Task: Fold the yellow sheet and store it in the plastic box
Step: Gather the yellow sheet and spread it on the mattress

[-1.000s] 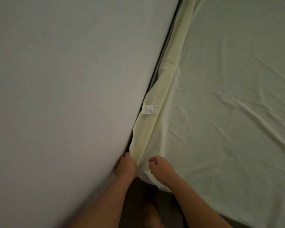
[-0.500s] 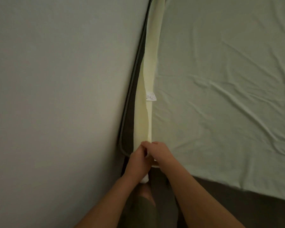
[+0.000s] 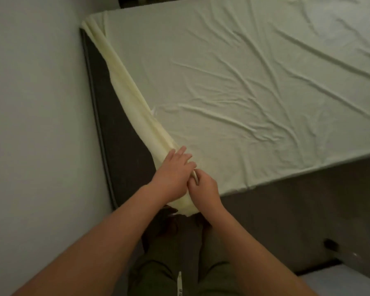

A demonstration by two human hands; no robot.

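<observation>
The yellow sheet (image 3: 244, 92) covers the bed (image 3: 124, 133), its left edge bunched in a roll down to the near left corner. There the left grip (image 3: 173, 175) rests on the roll, fingers straight; the right grip (image 3: 203, 189), touching it, curls round the hem.

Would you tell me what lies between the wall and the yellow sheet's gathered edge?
In the head view, a strip of dark mattress lies between the wall and the yellow sheet.
</observation>
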